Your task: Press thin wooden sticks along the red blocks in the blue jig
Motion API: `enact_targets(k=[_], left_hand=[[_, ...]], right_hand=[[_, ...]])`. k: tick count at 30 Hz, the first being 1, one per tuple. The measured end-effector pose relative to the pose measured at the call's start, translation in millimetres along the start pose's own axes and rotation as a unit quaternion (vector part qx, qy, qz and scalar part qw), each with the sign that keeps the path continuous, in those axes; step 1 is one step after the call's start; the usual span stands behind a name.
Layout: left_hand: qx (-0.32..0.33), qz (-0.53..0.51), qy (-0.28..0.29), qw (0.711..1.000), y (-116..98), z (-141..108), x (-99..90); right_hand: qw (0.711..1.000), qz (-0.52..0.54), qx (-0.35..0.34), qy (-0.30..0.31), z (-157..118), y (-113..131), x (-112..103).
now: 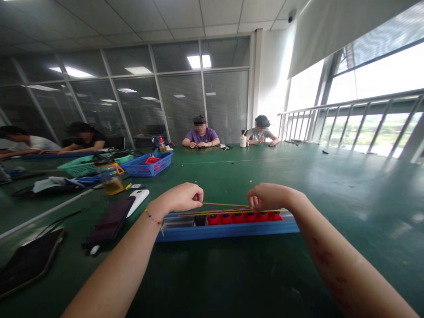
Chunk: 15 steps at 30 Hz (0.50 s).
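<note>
A thin yellowish strip [225,204] stretches nearly level between my two hands; whether it is stiff or a taut strand I cannot make out. Its left end is pinched in my left hand [183,197], which has a beaded bracelet at the wrist. My right hand [270,196], fingers curled down, grips the other end. Just below lies a long blue tray [228,232], crosswise in front of me. Several red cups [237,218] with dark insides stand in a row in it, beside a black part [200,220]. Thin tan sticks [212,213] rest along the top of the tray.
Left of the tray lie a dark phone [107,223], a white device [137,201] and a black tablet-like object [31,260]. Beyond them stand a bottle [111,176], a blue basket [149,165] and a green basket [81,165]. Several people sit around the green table [331,185].
</note>
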State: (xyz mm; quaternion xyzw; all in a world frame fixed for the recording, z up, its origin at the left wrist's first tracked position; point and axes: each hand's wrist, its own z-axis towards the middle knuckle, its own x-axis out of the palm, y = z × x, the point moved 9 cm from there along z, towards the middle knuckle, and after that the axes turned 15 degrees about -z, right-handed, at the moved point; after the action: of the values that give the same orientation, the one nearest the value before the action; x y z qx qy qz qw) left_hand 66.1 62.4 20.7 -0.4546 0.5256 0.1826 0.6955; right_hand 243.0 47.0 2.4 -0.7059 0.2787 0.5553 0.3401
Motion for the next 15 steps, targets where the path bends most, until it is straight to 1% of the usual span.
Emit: enact_targets(k=[4,8,12,15], left_hand=[[-0.003,0.011,-0.049,0.999,-6.3,-1.2,-12.1],[0.018,0.045,-0.103,0.993,-11.0,-6.7,-30.4],[0.009,0.061,-0.16,0.985,-4.1,-10.9,-48.5],[-0.001,0.065,-0.177,0.982,4.2,-8.4,-52.4]], right_hand=[[1.0,-0.012,0.002,-0.013,-2.7,0.0,-3.1],[1.0,-0.007,0.006,-0.011,-7.8,-2.9,-4.8],[0.999,-0.012,0.027,-0.012,-9.0,-12.8,-2.9],[0.999,-0.012,0.027,-0.016,-8.3,-17.8,-0.2]])
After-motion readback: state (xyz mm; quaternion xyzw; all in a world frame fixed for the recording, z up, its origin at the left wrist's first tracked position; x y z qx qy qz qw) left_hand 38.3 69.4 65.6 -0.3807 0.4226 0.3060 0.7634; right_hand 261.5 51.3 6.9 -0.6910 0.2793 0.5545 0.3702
